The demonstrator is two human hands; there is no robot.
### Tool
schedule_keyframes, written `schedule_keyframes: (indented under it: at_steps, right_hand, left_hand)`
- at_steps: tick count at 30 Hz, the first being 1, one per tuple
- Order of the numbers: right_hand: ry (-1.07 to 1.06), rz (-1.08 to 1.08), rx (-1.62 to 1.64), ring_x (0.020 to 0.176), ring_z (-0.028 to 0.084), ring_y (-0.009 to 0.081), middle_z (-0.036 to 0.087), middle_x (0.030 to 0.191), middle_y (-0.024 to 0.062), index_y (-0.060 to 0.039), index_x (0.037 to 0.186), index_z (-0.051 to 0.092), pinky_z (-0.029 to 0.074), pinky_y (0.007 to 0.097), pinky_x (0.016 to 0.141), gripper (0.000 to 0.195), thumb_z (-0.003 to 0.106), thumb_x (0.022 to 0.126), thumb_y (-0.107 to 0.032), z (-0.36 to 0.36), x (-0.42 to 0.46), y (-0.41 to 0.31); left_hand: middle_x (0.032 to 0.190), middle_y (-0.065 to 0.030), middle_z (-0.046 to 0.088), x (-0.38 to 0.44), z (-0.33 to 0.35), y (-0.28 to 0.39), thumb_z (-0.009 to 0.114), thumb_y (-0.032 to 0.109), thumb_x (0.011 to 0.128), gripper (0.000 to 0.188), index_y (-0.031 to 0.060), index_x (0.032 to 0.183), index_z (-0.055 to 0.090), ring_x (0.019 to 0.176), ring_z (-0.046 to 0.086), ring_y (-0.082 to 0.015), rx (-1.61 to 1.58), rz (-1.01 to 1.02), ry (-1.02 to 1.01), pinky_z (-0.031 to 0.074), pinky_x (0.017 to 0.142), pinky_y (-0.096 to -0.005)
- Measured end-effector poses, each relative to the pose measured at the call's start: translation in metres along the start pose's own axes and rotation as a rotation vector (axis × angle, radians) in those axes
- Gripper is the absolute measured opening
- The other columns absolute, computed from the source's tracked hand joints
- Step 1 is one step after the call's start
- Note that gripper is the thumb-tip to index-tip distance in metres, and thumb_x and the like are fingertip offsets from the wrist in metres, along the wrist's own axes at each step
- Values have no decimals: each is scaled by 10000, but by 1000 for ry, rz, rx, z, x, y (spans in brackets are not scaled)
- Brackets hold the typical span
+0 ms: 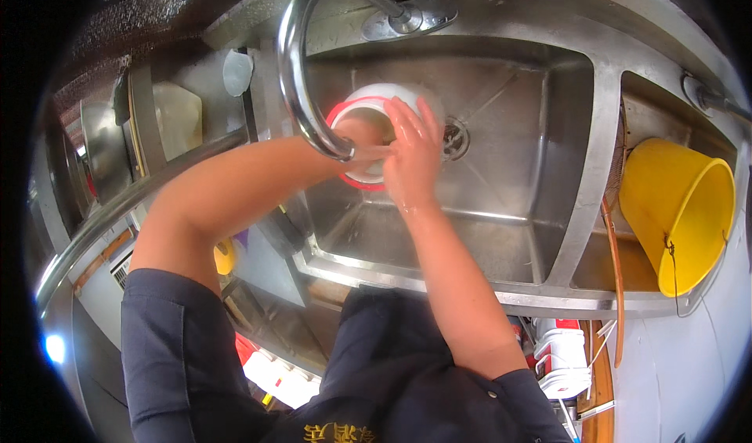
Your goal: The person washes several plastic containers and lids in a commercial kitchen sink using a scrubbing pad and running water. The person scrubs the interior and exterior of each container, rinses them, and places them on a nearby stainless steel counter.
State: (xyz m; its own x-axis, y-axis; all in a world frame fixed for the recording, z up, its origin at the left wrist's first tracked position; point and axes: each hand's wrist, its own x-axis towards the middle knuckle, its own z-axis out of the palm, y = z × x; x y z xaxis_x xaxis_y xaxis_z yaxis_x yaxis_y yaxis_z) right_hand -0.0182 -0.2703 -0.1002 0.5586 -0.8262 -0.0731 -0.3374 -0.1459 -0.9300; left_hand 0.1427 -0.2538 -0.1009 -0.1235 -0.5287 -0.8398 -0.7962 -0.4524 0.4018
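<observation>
A white round plastic container (405,92) with a red rim is tilted in the left part of a stainless steel sink basin (487,178). My left hand (359,130) reaches inside its mouth; the fingers are hidden there. Wet, my right hand (414,143) grips the container's rim and side, fingers spread over it. Above my left wrist curves a chrome faucet spout (288,73), its outlet over the container's mouth, with water running toward my right hand. The drain (455,139) lies just right of the container.
A second, narrower basin on the right holds a yellow plastic bucket (658,178) on its side. A wire-mesh strainer's wooden handle (614,284) hangs over the front edge. A metal rail (141,184) runs along the left. White tubs (561,355) stand below at the right.
</observation>
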Motion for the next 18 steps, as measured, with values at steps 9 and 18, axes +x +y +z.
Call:
schedule_keyframes:
  at_steps: [9, 18]
  right_hand:
    - [66, 38, 39, 1505, 455, 374, 627, 1512, 44, -136, 1458, 657, 162, 684, 1278, 662, 511, 875, 140, -35, -10, 12]
    - [118, 21, 76, 1474, 495, 358, 639, 1497, 59, -135, 1451, 666, 213, 618, 1282, 672, 494, 866, 148, -41, -12, 15]
  left_hand:
    - [1312, -151, 696, 85, 39, 34, 598, 238, 1023, 356, 117, 1345, 693, 1186, 679, -337, 116, -125, 115, 519, 1037, -466]
    - [1311, -147, 698, 99, 61, 38, 590, 247, 1033, 351, 118, 1341, 696, 1188, 678, -331, 125, -136, 116, 517, 1037, -462]
